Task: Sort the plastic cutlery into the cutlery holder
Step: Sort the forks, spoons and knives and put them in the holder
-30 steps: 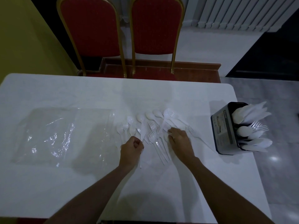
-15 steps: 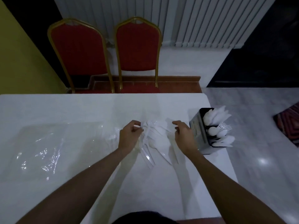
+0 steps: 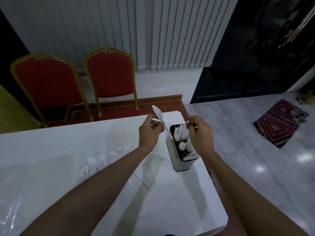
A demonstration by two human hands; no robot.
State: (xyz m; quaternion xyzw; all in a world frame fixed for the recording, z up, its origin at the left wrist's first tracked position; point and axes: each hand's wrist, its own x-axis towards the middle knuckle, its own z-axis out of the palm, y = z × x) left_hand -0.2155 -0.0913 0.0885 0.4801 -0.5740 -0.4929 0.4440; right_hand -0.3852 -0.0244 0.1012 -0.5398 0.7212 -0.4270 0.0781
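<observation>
My left hand (image 3: 148, 133) is shut on a white plastic knife (image 3: 160, 117). Its blade points up and away and its handle slants down toward the holder's near-left rim. My right hand (image 3: 200, 133) is raised over the cutlery holder (image 3: 177, 159), pinching a piece of white cutlery (image 3: 188, 124) whose type I cannot tell. The holder is a dark metal box at the table's right edge, with white spoons and other pieces standing in its compartments. More white cutlery (image 3: 102, 159) lies loose on the table to the left, partly behind my left forearm.
The white table (image 3: 170, 210) ends close to the right of the holder. A clear plastic bag (image 3: 34, 184) lies at the left. Two red chairs (image 3: 109, 75) stand behind the table. A patterned rug (image 3: 279, 121) lies on the floor at the right.
Both hands lifted cutlery off the pile on the table and carried it right, up over the holder. The view swung up and to the right.
</observation>
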